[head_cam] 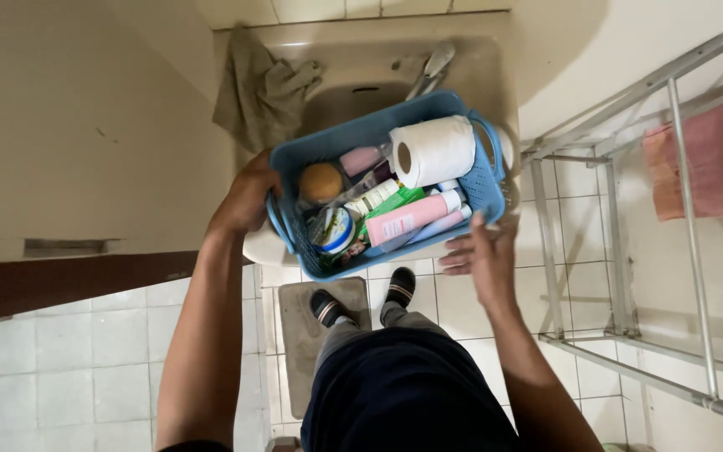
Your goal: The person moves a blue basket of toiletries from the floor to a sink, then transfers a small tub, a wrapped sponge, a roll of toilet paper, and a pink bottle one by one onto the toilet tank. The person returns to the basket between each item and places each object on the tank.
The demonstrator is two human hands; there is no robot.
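A blue plastic basket (462, 109) rests over the front of a beige washbasin (353, 79). It holds a white toilet roll (433, 151), a pink tube (407, 219), a green box (395, 203), a round tan lid (320, 182) and several small bottles. My left hand (247, 197) grips the basket's left handle. My right hand (482, 253) is by the basket's near right edge, fingers spread; whether it touches the rim I cannot tell.
A grey cloth (258, 90) hangs over the basin's left rim and a tap (430, 69) sits at its back. A metal rack (625, 243) with a pink towel (709, 159) stands to the right. My feet stand on a small grey mat (311, 343) on white tiles.
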